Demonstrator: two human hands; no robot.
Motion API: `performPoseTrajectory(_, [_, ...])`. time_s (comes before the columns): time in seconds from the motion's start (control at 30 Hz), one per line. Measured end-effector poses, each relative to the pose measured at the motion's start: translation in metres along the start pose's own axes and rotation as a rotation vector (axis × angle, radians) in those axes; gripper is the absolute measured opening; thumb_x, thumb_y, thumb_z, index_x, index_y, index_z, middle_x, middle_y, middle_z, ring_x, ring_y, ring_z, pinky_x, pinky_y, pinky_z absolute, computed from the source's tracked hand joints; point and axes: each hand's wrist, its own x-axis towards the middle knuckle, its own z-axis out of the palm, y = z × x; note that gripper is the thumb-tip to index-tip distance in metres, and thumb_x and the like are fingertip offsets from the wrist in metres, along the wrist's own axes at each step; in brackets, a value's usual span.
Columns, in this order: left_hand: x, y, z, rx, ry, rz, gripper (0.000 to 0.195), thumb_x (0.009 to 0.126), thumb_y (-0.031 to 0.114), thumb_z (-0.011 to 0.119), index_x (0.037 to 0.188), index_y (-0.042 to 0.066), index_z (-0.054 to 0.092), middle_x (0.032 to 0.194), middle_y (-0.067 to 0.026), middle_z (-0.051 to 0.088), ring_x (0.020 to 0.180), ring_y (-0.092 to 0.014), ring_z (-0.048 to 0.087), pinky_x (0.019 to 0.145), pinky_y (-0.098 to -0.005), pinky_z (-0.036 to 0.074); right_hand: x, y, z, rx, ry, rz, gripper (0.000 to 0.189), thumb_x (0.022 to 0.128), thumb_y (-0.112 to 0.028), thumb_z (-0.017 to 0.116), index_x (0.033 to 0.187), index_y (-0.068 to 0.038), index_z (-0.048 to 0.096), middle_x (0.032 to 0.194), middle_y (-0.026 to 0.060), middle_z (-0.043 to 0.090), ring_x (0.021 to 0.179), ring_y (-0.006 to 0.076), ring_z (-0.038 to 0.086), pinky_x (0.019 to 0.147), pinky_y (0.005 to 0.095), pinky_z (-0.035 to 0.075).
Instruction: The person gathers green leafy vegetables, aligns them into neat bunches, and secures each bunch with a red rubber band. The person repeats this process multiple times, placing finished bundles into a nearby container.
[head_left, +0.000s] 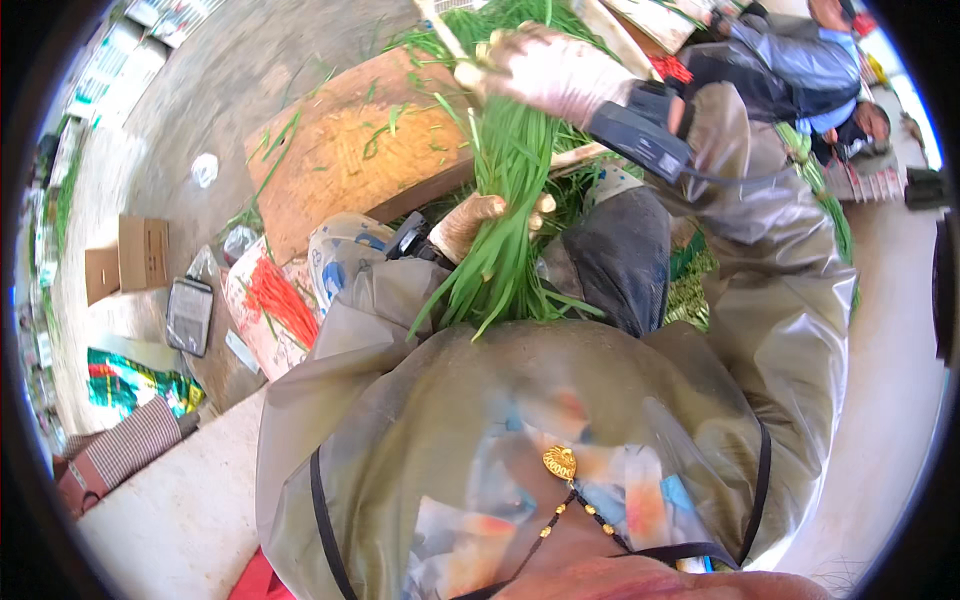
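A bunch of long green leaves (517, 157), likely garlic chives, hangs in front of me with its loose tips over my lap. My left hand (469, 221), in a pale glove with bare fingertips, is closed around the bunch at mid-length, thumb in front. At the bunch's upper end is my right hand (551, 71), gloved the same way and blurred by motion. Its fingers are bent over the stems, but how firmly they grip cannot be seen. Just left of the leaves lies a worn wooden board (352, 150) with leaf scraps on it.
Red ties (281, 300) lie on a patterned cloth left of my knee. Beyond are a digital scale (189, 315), a cardboard box (142, 255) and a green plastic bag (139, 382). More cut greens (517, 15) lie ahead. Another person (780, 67) sits at upper right.
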Motion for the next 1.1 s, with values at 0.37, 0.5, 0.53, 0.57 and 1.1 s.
performPoseTrajectory(0.37, [-0.006,0.059,-0.059,-0.262,0.428,0.603,0.052,0.094,0.032,0.068,0.135,0.004,0.052,0.123,-0.0131,0.065,0.111,-0.026,0.064,0.101,-0.042,0.052,0.009,-0.163,0.082,1.577,0.148,1.113,0.089,0.085,-0.012,0.076,0.153,0.001,0.021,0.133,0.0157,0.056,0.12,0.0222,0.054,0.103,0.0333,0.043])
performPoseTrajectory(0.5, [0.005,0.034,-0.075,-0.199,0.497,0.653,0.052,0.093,0.026,0.069,0.137,0.005,0.05,0.127,-0.0104,0.063,0.116,-0.026,0.06,0.103,-0.0434,0.049,-0.013,-0.126,0.113,1.609,-0.008,1.075,0.075,0.084,-0.015,0.073,0.147,0.0,0.036,0.118,0.016,0.065,0.104,0.0235,0.063,0.093,0.0335,0.05])
performPoseTrajectory(0.53, [0.011,0.033,-0.074,-0.22,0.416,0.667,0.045,0.092,0.022,0.069,0.132,0.005,0.055,0.123,-0.0092,0.064,0.112,-0.024,0.061,0.101,-0.0409,0.049,-0.006,-0.112,0.113,1.476,-0.193,1.05,0.076,0.083,-0.027,0.075,0.146,-0.001,0.039,0.116,0.0176,0.065,0.103,0.0274,0.064,0.093,0.0353,0.05])
performPoseTrajectory(0.57, [0.017,0.035,-0.072,-0.266,0.388,0.65,0.039,0.092,0.018,0.07,0.126,0.005,0.059,0.12,-0.0081,0.066,0.108,-0.022,0.062,0.099,-0.0385,0.05,0.004,-0.095,0.107,1.435,-0.29,0.99,0.077,0.082,-0.035,0.076,0.143,-0.002,0.042,0.112,0.0176,0.066,0.103,0.03,0.064,0.094,0.0359,0.05])
performPoseTrajectory(1.1, [0.021,0.055,-0.08,-0.542,0.205,0.823,0.08,0.087,0.07,0.052,0.141,0.012,0.046,0.133,-0.0133,0.057,0.116,-0.033,0.057,0.1,-0.0556,0.048,0.109,-0.004,0.086,0.86,-0.968,0.46,0.046,0.089,-0.043,0.067,0.11,-0.002,0.067,0.085,0.0152,0.071,0.077,0.0301,0.069,0.075,0.0384,0.054])
